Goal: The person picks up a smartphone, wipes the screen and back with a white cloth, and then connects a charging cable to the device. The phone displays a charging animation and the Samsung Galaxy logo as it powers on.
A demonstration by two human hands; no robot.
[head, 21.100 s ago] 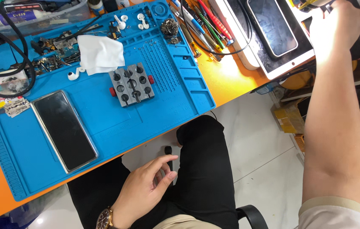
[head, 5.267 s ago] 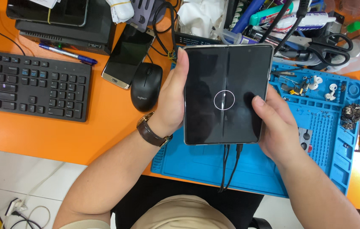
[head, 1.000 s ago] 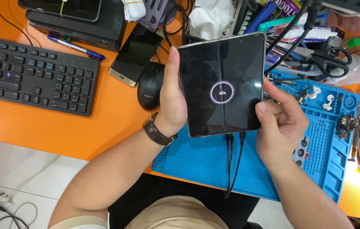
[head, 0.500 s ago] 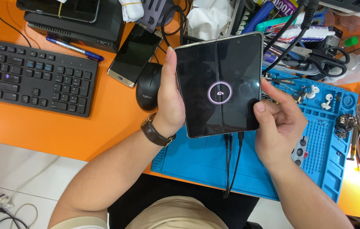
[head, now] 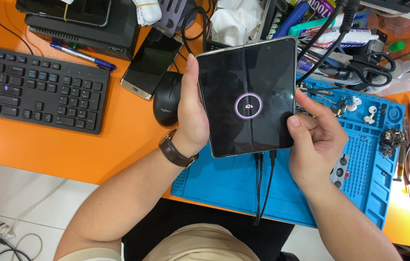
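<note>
In the head view, the left hand (head: 191,113) grasps the left edge of an unfolded foldable phone (head: 247,96), and the right hand (head: 317,140) grips its lower right corner with the thumb on the screen. The phone is held above the blue repair mat (head: 243,186), its dark screen shows a round charging ring, and 2 black cables (head: 262,183) hang from its bottom edge. A black mouse (head: 166,99), a second phone (head: 152,63) and a black keyboard (head: 36,94) lie to the left on the orange desk (head: 94,150).

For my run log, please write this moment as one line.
left hand: grips unfolded foldable phone | right hand: grips its lower right edge | screen: lit ring | black cable: plugged at bottom | below: blue repair mat
</note>
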